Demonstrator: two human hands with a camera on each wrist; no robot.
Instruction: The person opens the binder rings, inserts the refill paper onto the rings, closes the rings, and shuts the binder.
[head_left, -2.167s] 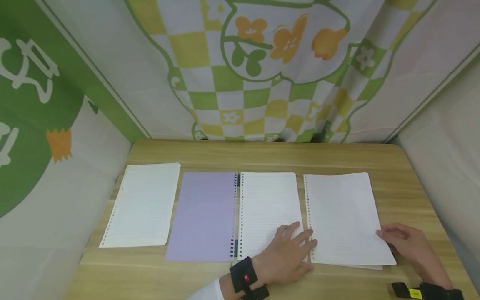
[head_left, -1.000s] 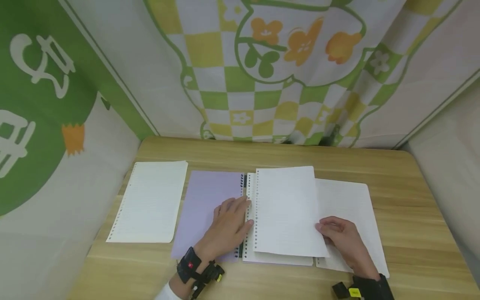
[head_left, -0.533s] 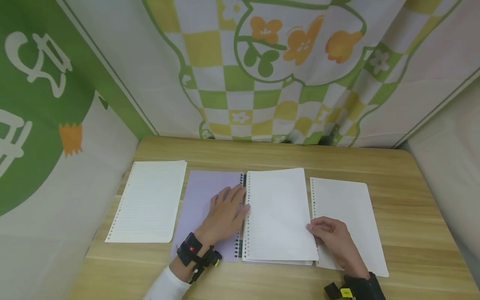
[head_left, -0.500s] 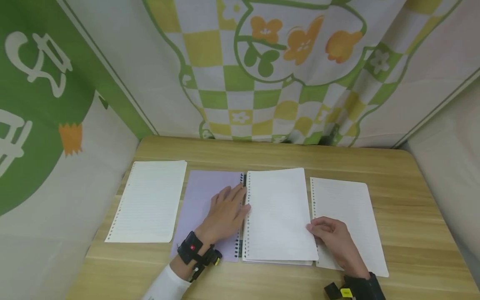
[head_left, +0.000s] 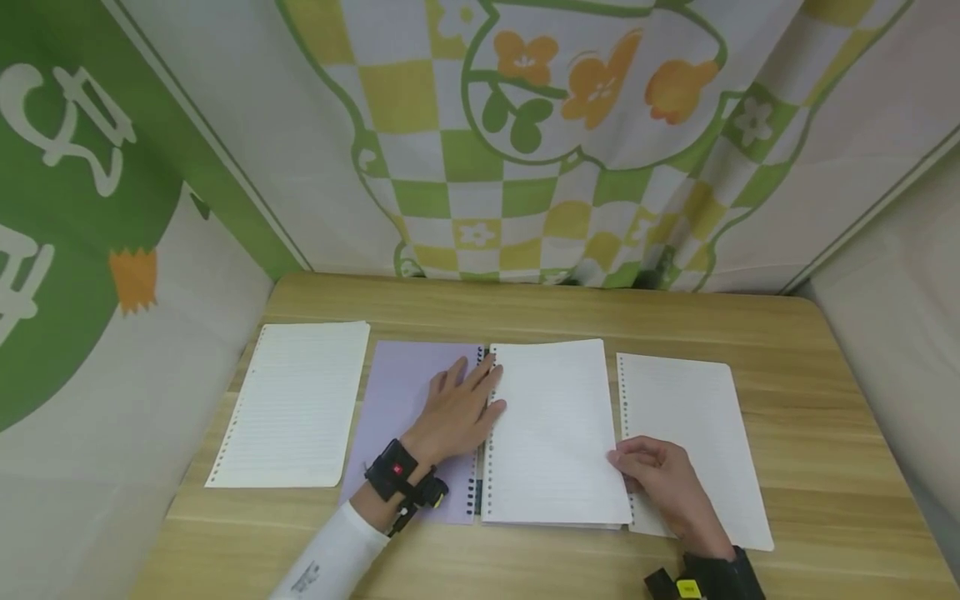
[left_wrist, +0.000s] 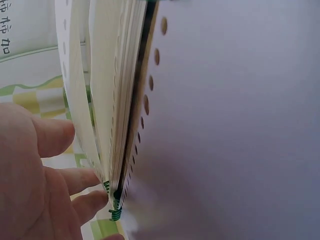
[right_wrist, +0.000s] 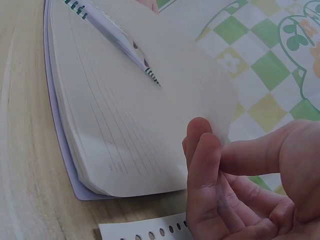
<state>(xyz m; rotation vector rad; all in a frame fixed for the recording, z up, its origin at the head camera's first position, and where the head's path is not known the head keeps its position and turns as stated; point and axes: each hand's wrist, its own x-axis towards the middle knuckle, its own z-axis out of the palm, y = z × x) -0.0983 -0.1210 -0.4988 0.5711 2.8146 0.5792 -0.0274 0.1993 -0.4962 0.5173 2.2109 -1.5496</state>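
A lined loose-leaf sheet [head_left: 555,433] lies over the right-hand pages of an open ring binder with a purple cover [head_left: 401,375]. My right hand [head_left: 660,475] pinches the sheet's right edge between thumb and fingers, as the right wrist view also shows. My left hand [head_left: 453,417] reaches across the purple cover, fingers spread, fingertips at the sheet's punched left edge beside the rings. In the left wrist view, fingers [left_wrist: 55,137] touch that punched edge, which stands slightly raised from the pages below; green rings [left_wrist: 115,214] show at the spine.
On the left of the wooden table [head_left: 525,308] lies a small stack of punched lined paper [head_left: 288,408]. Another punched sheet [head_left: 682,408] lies right of the binder, partly under my right hand. A patterned curtain [head_left: 525,192] hangs behind the table.
My right hand has carried the sheet left from the right-hand paper onto the binder pages. My left hand moved left to the rings, then slid slightly up along the punched edge.
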